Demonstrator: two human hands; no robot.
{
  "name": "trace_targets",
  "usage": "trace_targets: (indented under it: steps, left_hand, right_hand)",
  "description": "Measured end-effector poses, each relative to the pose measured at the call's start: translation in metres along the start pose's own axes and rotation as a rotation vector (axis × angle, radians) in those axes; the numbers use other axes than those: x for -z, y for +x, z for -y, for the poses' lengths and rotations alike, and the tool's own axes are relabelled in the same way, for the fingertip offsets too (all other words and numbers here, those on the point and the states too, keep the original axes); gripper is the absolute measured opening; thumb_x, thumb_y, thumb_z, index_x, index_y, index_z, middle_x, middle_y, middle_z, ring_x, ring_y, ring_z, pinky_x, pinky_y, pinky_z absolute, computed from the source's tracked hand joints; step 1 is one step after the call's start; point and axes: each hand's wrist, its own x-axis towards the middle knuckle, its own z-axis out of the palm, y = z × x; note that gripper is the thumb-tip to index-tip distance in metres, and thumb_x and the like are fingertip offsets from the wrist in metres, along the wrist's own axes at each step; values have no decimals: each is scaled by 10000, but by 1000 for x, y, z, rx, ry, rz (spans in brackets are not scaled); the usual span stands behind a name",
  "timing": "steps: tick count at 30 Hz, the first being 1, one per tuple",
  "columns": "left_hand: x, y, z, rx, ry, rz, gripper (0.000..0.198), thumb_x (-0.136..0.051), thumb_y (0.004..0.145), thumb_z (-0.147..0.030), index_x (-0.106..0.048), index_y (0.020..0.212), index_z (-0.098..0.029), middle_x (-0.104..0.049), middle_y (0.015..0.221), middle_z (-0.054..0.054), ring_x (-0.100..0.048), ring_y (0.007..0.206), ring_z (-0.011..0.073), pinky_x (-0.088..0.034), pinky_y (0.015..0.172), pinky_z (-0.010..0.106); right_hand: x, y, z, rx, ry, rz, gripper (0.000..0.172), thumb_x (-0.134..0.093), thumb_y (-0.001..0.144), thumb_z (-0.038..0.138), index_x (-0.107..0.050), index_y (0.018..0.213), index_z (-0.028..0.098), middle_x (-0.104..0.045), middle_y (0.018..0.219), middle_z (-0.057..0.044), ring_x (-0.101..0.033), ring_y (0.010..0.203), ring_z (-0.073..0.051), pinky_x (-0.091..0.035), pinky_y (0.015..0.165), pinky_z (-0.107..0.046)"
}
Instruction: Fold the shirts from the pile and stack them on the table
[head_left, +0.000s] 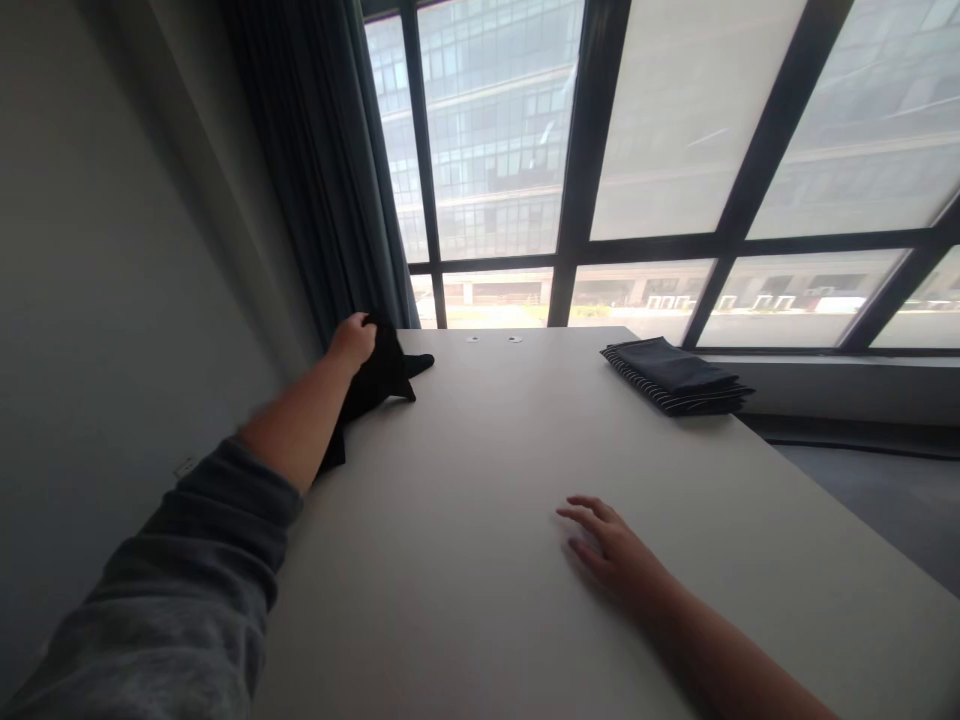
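At the far left of the white table (465, 520), my left hand (354, 342) is closed on a piece of black cloth (379, 375). The cloth is partly lifted, and its lower part lies along the table's left edge, some of it hidden behind my forearm. A dark rounded end (419, 364) sticks out on its right side; I cannot make out what it belongs to. My right hand (604, 540) is over the middle right of the table, fingers apart and slightly curled, holding nothing.
Toward the back right corner lies a stack of folded dark cloths (675, 378), some striped. Two small fittings (515, 340) sit near the table's far edge. A dark curtain (322, 150) and large windows (502, 130) stand behind; a wall (112, 300) rises at left.
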Motion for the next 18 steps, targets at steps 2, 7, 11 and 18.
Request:
trace_targets:
  steps: [2, 7, 11, 18]
  left_hand:
    - [-23, -25, -32, -41, -82, -11, 354, -452, 1068, -201, -580, 1346, -23, -679, 1299, 165, -612, 1223, 274, -424, 1070, 385]
    - [-107, -145, -68, -137, -276, 210, 153, -665, 934, -273, -731, 1042, -187, -762, 976, 34, -703, 893, 204, -518, 795, 301]
    - [-160, -219, -61, 42, -613, 580, 182, -705, 851, -354, -681, 905, -182, -695, 781, 14, -628, 666, 169, -467, 606, 269]
    - [-160, -234, -49, -72, -794, 651, 307, -731, 879, -407, -718, 1091, -185, -745, 1017, 64, -696, 936, 218, -546, 838, 321]
  right_hand:
    - [3, -1, 4, 31, 27, -117, 528, -529, 980, 503, -641, 1439, 268, -521, 1525, -131, -527, 1423, -308, -459, 1208, -516]
    - [-1, -7, 26, 106, 83, -212, 797, -667, 925, 487, -375, 1641, 292, -445, 1596, -126, -479, 1474, -310, -443, 1228, -520]
    - [-9, -7, 33, 117, 137, -52, 807, -754, 821, 316, -478, 1577, 260, -523, 1528, -134, -548, 1407, -322, -475, 1197, -520]
    - [9, -12, 50, 284, 128, -241, 517, -732, 876, 280, -621, 1379, 235, -530, 1491, -140, -545, 1397, -300, -493, 1179, -507]
